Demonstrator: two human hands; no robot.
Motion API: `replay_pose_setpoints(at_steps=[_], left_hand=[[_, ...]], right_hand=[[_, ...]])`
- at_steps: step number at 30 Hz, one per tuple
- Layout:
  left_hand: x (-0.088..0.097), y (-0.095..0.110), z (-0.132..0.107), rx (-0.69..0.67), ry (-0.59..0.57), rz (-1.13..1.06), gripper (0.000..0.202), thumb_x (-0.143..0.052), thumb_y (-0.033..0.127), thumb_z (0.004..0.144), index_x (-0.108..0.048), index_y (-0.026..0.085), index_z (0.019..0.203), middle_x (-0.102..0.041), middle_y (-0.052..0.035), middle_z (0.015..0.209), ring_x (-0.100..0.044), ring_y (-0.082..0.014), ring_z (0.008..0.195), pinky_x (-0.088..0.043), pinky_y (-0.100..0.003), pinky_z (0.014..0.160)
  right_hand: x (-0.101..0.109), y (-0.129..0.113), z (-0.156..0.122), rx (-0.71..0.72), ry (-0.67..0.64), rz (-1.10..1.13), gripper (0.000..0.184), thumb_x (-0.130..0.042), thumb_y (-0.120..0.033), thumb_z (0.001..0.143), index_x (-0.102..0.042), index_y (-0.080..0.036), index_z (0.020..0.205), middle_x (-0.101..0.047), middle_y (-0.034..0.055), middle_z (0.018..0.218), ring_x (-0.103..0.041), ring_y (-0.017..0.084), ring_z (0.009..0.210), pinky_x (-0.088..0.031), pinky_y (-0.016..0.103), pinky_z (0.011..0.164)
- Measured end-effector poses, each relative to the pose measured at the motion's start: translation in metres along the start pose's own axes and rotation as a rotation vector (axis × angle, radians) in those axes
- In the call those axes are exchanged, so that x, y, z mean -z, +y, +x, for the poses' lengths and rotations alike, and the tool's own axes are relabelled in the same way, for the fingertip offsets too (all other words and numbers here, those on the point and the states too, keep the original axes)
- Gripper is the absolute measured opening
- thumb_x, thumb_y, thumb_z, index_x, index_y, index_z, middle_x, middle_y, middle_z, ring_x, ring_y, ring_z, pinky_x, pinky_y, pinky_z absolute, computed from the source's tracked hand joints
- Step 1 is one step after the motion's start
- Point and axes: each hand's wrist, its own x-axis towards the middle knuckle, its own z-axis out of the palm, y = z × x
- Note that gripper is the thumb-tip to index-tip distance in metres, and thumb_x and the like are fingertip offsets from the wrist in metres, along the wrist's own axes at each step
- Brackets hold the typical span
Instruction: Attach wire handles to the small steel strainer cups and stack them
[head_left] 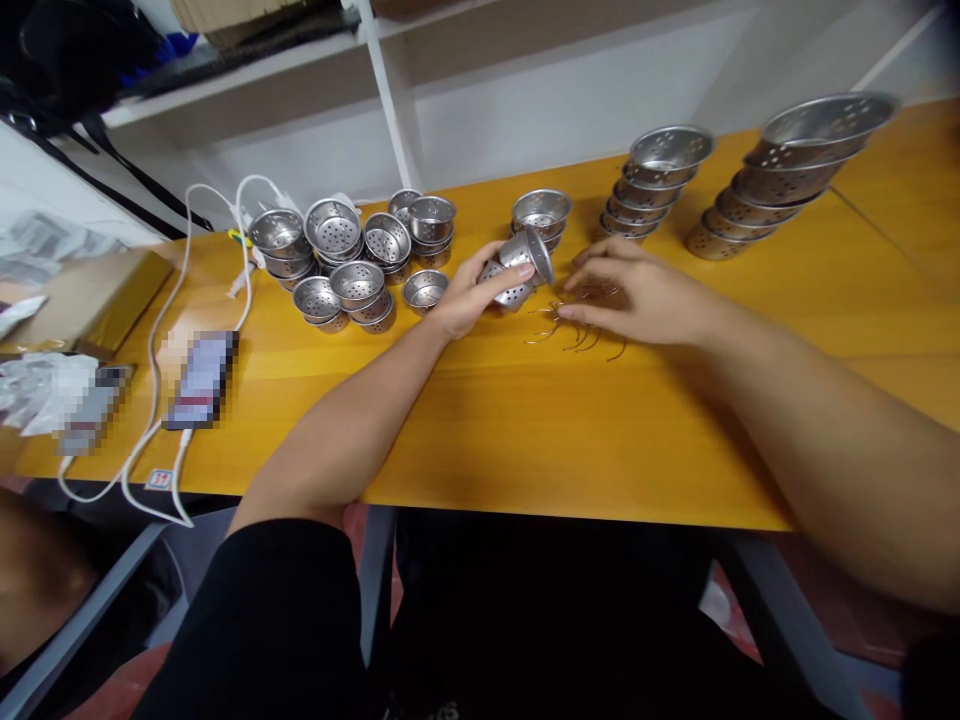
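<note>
My left hand (474, 292) is closed around small perforated metal strainer cups (517, 262), held tilted on their side above the table. Just right of them, my right hand (637, 290) hovers over several thin curved wire pieces (581, 330) on the tabletop. Its fingers are bent, with a gap between thumb and forefinger; no wire shows clearly in its grip. Behind the held cups stands a short stack of strainer cups (541, 212).
Several stacked strainer cups (358, 285) stand to the left. Two taller strainer stacks (652, 190) (795, 180) rise at the back right. Phones (201, 380) (95, 410) with white cables, and a cardboard box (97, 300), lie on the left of the wooden table (480, 430). Another person's arm (37, 580) shows lower left.
</note>
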Motion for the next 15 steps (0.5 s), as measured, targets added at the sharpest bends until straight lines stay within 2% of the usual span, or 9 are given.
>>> replay_pose_setpoints(at_steps=[2,4,6,8,10,12,15], left_hand=[[0.002,-0.001,0.001,-0.018,-0.032,0.021,0.087,-0.098,0.090,0.078,-0.079,0.024,0.132,-0.082,-0.0085,0.128,-0.082,-0.0341,0.126,-0.066,-0.055,0.119],[0.003,0.000,0.001,-0.032,-0.080,0.040,0.087,-0.098,0.088,0.079,-0.079,0.024,0.135,-0.082,-0.0093,0.133,-0.080,-0.0354,0.132,-0.063,-0.057,0.124],[0.003,0.002,0.001,-0.041,-0.134,0.052,0.088,-0.099,0.086,0.080,-0.078,0.023,0.138,-0.082,-0.0104,0.139,-0.079,-0.0372,0.137,-0.061,-0.059,0.128],[0.003,0.004,0.001,-0.048,-0.158,0.058,0.092,-0.100,0.085,0.078,-0.076,0.023,0.141,-0.081,-0.0110,0.142,-0.078,-0.0385,0.141,-0.059,-0.061,0.130],[0.002,0.004,0.000,-0.052,-0.139,0.049,0.098,-0.105,0.083,0.073,-0.073,0.023,0.143,-0.081,-0.0114,0.143,-0.077,-0.0381,0.143,-0.057,-0.061,0.132],[0.000,0.004,-0.001,-0.026,-0.099,0.015,0.106,-0.112,0.077,0.065,-0.069,0.023,0.145,-0.082,-0.0125,0.144,-0.078,-0.0363,0.143,-0.056,-0.059,0.134],[-0.004,0.004,-0.003,0.067,0.005,-0.021,0.110,-0.118,0.068,0.056,-0.067,0.021,0.141,-0.083,-0.0143,0.142,-0.080,-0.0331,0.136,-0.058,-0.056,0.132]], right_hand=[[0.002,-0.013,0.001,0.023,0.076,-0.033,0.065,-0.078,-0.081,0.108,-0.080,-0.028,0.147,-0.074,0.0209,0.149,-0.075,0.045,0.142,-0.063,0.073,0.127],[-0.001,-0.028,0.003,0.081,0.125,-0.020,0.067,-0.081,-0.069,0.111,-0.072,-0.029,0.164,-0.069,0.0214,0.167,-0.067,0.046,0.158,-0.056,0.072,0.136],[-0.007,-0.040,0.005,0.141,0.130,0.003,0.052,-0.077,-0.059,0.115,-0.076,-0.034,0.161,-0.069,0.0168,0.173,-0.067,0.046,0.161,-0.054,0.072,0.138],[-0.015,-0.048,0.008,0.163,0.110,0.008,0.035,-0.069,-0.051,0.120,-0.084,-0.036,0.147,-0.078,0.0126,0.163,-0.075,0.045,0.151,-0.057,0.073,0.132],[-0.017,-0.053,0.011,0.142,0.108,0.003,0.031,-0.063,-0.046,0.122,-0.087,-0.037,0.139,-0.086,0.0106,0.150,-0.081,0.044,0.140,-0.061,0.074,0.126],[-0.009,-0.054,0.015,0.094,0.145,0.000,0.030,-0.061,-0.045,0.123,-0.087,-0.037,0.136,-0.088,0.0110,0.145,-0.083,0.043,0.136,-0.062,0.072,0.124],[0.015,-0.050,0.028,0.049,0.231,-0.035,0.028,-0.062,-0.045,0.123,-0.086,-0.032,0.130,-0.088,0.0158,0.144,-0.083,0.041,0.133,-0.063,0.064,0.123]])
